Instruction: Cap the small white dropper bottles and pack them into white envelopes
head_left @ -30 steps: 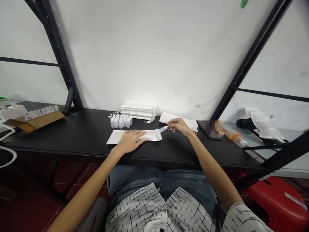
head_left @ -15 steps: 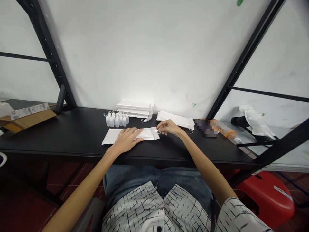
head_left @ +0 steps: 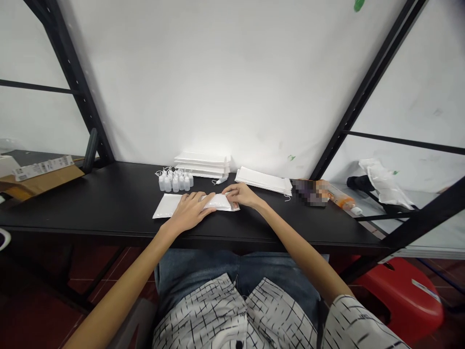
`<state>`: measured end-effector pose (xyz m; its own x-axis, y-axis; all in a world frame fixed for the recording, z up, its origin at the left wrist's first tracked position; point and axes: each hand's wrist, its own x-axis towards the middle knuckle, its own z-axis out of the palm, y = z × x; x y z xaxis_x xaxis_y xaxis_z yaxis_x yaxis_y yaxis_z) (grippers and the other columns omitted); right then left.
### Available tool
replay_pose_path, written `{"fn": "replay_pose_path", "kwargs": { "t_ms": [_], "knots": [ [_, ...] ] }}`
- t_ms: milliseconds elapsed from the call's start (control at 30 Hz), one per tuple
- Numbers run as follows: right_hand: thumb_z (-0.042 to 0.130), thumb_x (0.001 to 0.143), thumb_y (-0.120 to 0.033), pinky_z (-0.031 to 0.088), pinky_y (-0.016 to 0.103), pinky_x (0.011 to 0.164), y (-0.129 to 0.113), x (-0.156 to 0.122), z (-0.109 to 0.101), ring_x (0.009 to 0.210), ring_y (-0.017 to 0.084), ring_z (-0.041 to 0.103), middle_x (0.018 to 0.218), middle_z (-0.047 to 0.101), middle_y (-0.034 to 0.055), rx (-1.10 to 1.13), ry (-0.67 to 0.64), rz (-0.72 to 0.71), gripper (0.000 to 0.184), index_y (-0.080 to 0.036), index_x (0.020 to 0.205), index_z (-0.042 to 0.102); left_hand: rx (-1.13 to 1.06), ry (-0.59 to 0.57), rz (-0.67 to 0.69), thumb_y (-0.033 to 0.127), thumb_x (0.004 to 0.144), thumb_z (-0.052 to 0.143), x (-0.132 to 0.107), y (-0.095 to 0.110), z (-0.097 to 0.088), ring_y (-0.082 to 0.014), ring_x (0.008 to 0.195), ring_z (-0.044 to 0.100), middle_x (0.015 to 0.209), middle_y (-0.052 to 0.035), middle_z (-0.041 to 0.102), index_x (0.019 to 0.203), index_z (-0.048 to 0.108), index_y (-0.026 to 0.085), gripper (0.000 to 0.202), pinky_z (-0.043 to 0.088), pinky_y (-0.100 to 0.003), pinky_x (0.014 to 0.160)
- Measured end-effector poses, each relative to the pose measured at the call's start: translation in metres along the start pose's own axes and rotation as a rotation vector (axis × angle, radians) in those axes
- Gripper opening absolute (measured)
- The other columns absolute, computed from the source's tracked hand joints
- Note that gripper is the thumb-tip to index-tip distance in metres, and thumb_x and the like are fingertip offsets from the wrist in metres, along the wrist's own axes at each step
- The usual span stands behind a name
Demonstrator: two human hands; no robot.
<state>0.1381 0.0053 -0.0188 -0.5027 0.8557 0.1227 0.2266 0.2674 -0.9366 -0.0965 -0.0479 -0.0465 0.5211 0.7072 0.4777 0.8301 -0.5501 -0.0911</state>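
A white padded envelope (head_left: 167,204) lies flat on the black table, lengthwise from left to right. My left hand (head_left: 191,209) rests on its middle, fingers extended and pressing it down. At the envelope's right end, my right hand (head_left: 240,195) has its fingers bent and closed on the mouth. Whatever those fingertips may hold inside that end is hidden. Behind my left hand stands a group of small white dropper bottles (head_left: 176,182) with thin loops on their tops. One more such bottle (head_left: 221,180) lies tipped over to the right of the group.
Against the wall sits a stack of white envelopes (head_left: 201,164), with a second pile (head_left: 263,181) to its right. Further right lie a blurred dark packet (head_left: 312,192) and an orange-labelled bottle (head_left: 347,202). A cardboard box (head_left: 43,180) is at far left. Black metal posts frame both sides.
My right hand has shifted left, from just off the envelope's open end, where a small white tip showed by the fingers, onto that end. My left hand stays put.
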Motion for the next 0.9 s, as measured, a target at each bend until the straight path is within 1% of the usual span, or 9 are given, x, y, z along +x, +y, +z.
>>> {"fn": "replay_pose_path", "kwargs": {
  "t_ms": [133,267,400,467,567,667,767,833,900],
  "knots": [
    [0.065,0.061,-0.014,0.040,0.019,0.042,-0.007,-0.008,-0.001,0.039,0.009,0.052,0.051,0.063,-0.0037,0.034,-0.037,0.033,0.031,-0.011,0.091,0.066,-0.022,0.013,-0.022,0.051,0.100,0.032,0.001,0.001,-0.002,-0.0259,0.111,0.057,0.126,-0.0098,0.061,0.139,0.049,0.026,0.050,0.039,-0.039,0.093],
    [0.060,0.061,-0.012,0.032,0.018,0.034,-0.009,-0.012,0.011,0.031,0.007,0.041,0.043,0.054,-0.0079,0.031,-0.031,0.026,0.038,-0.010,0.099,0.066,-0.046,0.025,-0.010,0.050,0.101,0.028,0.002,0.002,-0.002,-0.0247,0.111,0.057,0.125,-0.0091,0.062,0.140,0.049,0.027,0.050,0.040,-0.038,0.092],
    [0.064,0.065,-0.016,0.026,0.017,0.029,-0.010,-0.011,0.018,0.028,0.005,0.035,0.044,0.055,-0.0078,-0.017,0.020,0.024,0.046,-0.011,0.110,0.065,-0.059,0.030,0.005,0.052,0.101,0.025,0.002,0.003,-0.002,-0.0254,0.112,0.056,0.126,-0.0101,0.061,0.143,0.046,0.025,0.053,0.040,-0.038,0.092],
    [0.064,0.065,-0.015,0.026,0.017,0.029,-0.012,-0.010,0.014,0.029,0.005,0.035,0.044,0.055,-0.0085,-0.037,0.022,0.019,0.046,-0.012,0.111,0.065,-0.065,0.033,0.000,0.053,0.101,0.025,0.002,0.004,-0.002,-0.0257,0.112,0.056,0.126,-0.0101,0.062,0.143,0.046,0.025,0.054,0.040,-0.038,0.092],
    [0.062,0.063,-0.013,0.029,0.016,0.030,-0.015,-0.011,0.004,0.028,0.005,0.038,0.045,0.057,-0.0078,-0.072,-0.001,0.023,0.042,-0.011,0.104,0.067,-0.085,0.041,-0.007,0.054,0.100,0.027,0.002,0.004,-0.002,-0.0259,0.112,0.056,0.127,-0.0098,0.062,0.141,0.048,0.026,0.054,0.040,-0.038,0.092],
    [0.066,0.063,-0.017,0.030,0.018,0.031,-0.015,-0.013,-0.009,0.029,0.005,0.040,0.056,0.066,-0.0020,-0.066,0.000,0.018,0.034,-0.011,0.096,0.068,-0.089,0.036,-0.010,0.054,0.100,0.027,0.002,0.005,-0.004,-0.0259,0.112,0.057,0.126,-0.0096,0.062,0.140,0.049,0.025,0.054,0.041,-0.038,0.092],
    [0.071,0.065,-0.025,0.033,0.020,0.033,-0.014,-0.016,-0.021,0.031,0.005,0.042,0.074,0.074,0.0060,-0.080,0.121,-0.008,0.027,-0.011,0.088,0.070,-0.085,0.027,-0.011,0.053,0.101,0.026,0.002,0.006,-0.006,-0.0253,0.112,0.057,0.127,-0.0093,0.062,0.139,0.050,0.024,0.054,0.040,-0.037,0.093],
    [0.072,0.068,-0.029,0.035,0.022,0.036,-0.012,-0.018,-0.029,0.033,0.005,0.044,0.073,0.073,0.0067,-0.165,0.263,-0.046,0.022,-0.011,0.081,0.070,-0.087,0.043,-0.021,0.052,0.102,0.025,0.003,0.007,-0.009,-0.0251,0.114,0.056,0.129,-0.0095,0.061,0.139,0.050,0.023,0.053,0.040,-0.037,0.094],
    [0.071,0.072,-0.036,0.036,0.022,0.039,-0.011,-0.019,-0.035,0.033,0.005,0.044,0.068,0.070,0.0053,-0.282,0.406,-0.092,0.023,-0.012,0.073,0.070,-0.100,0.083,-0.042,0.050,0.102,0.025,0.004,0.010,-0.011,-0.0254,0.116,0.055,0.131,-0.0101,0.060,0.140,0.049,0.023,0.052,0.039,-0.038,0.096]
  ]
}}
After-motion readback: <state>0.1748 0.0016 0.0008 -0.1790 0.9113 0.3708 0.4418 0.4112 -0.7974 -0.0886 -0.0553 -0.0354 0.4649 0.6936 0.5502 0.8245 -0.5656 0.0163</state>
